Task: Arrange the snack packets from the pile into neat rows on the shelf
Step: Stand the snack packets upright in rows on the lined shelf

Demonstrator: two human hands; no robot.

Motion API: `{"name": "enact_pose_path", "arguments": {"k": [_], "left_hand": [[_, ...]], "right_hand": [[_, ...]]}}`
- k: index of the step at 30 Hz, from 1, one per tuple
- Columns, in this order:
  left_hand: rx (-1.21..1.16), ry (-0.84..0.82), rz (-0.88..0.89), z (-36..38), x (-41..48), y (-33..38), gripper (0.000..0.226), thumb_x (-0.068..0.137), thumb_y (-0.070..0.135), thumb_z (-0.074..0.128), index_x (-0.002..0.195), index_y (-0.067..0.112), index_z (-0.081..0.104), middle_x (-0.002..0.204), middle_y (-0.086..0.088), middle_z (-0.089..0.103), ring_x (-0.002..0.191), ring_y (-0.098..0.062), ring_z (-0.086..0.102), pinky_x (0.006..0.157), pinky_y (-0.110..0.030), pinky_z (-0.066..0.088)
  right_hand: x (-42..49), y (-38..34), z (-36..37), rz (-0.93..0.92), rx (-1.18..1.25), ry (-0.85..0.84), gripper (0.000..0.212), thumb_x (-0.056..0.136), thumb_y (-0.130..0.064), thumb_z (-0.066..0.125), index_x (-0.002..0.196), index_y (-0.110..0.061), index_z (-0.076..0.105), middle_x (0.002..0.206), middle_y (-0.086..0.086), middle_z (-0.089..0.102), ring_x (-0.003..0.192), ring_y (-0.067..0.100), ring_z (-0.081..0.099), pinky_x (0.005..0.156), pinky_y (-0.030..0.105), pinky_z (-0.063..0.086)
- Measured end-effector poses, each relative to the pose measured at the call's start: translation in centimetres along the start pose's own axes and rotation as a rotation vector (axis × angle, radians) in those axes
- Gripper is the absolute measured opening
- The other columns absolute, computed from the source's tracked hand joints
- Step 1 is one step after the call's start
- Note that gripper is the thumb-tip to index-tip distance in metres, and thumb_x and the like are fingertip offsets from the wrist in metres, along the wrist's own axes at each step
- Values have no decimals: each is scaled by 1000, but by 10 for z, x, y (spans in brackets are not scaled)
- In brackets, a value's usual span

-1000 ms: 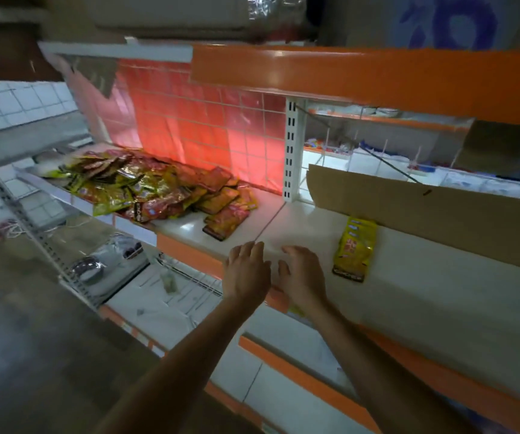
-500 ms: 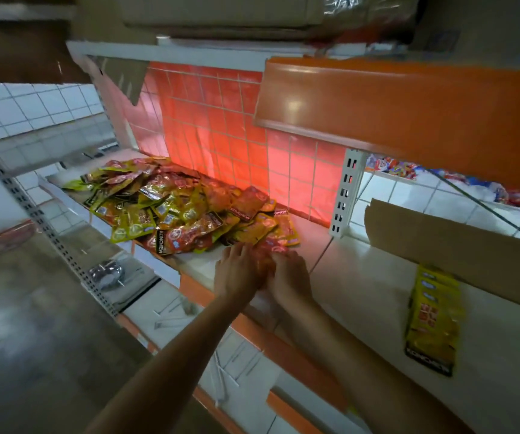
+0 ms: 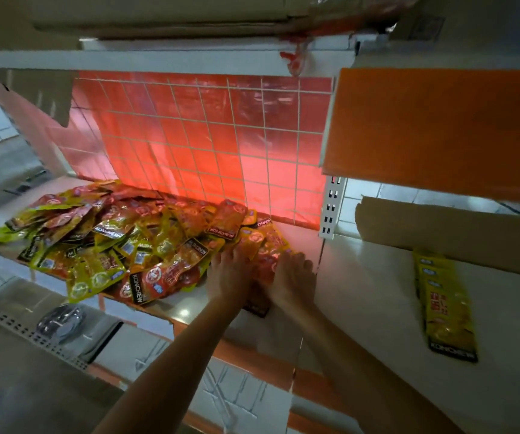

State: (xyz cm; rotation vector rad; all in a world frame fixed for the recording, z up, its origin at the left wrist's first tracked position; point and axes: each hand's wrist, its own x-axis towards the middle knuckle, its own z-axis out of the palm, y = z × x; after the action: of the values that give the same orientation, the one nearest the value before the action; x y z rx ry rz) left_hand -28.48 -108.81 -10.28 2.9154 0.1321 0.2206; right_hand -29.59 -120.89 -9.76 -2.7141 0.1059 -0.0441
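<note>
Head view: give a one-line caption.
Left hand and right hand rest on the packet pile; a yellow row lies further right.

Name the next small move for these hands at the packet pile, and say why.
Probably close both hands on the red packets and lift them free. The left hand and right hand lie flat on them at the right edge of the pile, and the yellow row on the shelf to the right has room beside it.

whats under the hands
Under the left hand and right hand lie red packets at the pile edge; one packet end pokes out below. How many, the hands cover.
</note>
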Motion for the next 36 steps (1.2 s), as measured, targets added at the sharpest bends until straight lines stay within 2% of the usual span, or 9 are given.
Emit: {"name": "enact_pose_path", "arguments": {"k": [5,8,10,13,19,23,27,32,36], "left_hand": [[157,-16,127,3,-3,1,49,103,42,18,137,14,40,125,-9,58,114,-29,54,91,-38,43],[128,115,233,-5,-16,1,38,100,27,34,122,4,56,94,-16,67,87,-36,65,65,-40,53],[90,89,237,-6,-21,1,35,101,26,33,126,7,49,103,-14,64,96,-34,62,70,-40,51],[-77,58,194,-7,-21,0,35,101,37,35,127,15,45,110,-11,62,98,-31,61,66,-36,45],[-542,108,261,-21,-32,14,26,92,17,53,116,7,55,93,-16,67,80,-37,63,58,-32,37],[-843,-88,117,-24,-37,39,15,89,21,61,102,14,60,93,-6,68,84,-27,63,71,-36,50],[-1026,-203,88,-21,-45,59,27,84,11,65,109,15,59,98,-5,67,86,-22,65,74,-40,56],[-1242,-372,66,-11,-58,93,19,79,7,68,98,9,64,87,-9,71,83,-26,69,70,-34,57],[-1642,-641,-32,-4,-74,129,22,83,-8,55,90,10,64,79,-3,73,80,-20,70,73,-27,56]], "right_hand": [[-1,4,-3,117,131,18,80,77,-48,70,133,-5,31,122,23,39,111,45,47,89,42,45],[-3,7,-10,210,300,7,81,77,-41,73,135,-7,28,124,23,41,111,45,50,87,42,45],[-7,9,-12,207,327,40,72,81,-34,70,134,-6,30,124,19,49,112,41,53,87,41,45],[-16,12,-18,218,405,100,61,81,-20,67,132,-8,35,123,16,54,113,36,54,91,42,46],[-40,16,-30,174,616,325,70,87,-13,59,148,-26,26,131,10,52,118,26,52,98,36,42],[-54,23,-38,145,630,412,62,86,-9,60,142,-27,39,122,4,54,109,16,53,89,19,39],[-66,46,-50,216,537,490,43,85,-1,56,125,-16,57,119,12,53,106,25,55,76,8,30],[-82,78,-66,280,482,539,34,89,-5,56,122,-10,60,121,13,55,103,25,58,77,13,32],[-93,103,-84,277,472,619,28,88,-3,58,115,-3,63,115,18,59,105,31,56,82,21,35]]}}
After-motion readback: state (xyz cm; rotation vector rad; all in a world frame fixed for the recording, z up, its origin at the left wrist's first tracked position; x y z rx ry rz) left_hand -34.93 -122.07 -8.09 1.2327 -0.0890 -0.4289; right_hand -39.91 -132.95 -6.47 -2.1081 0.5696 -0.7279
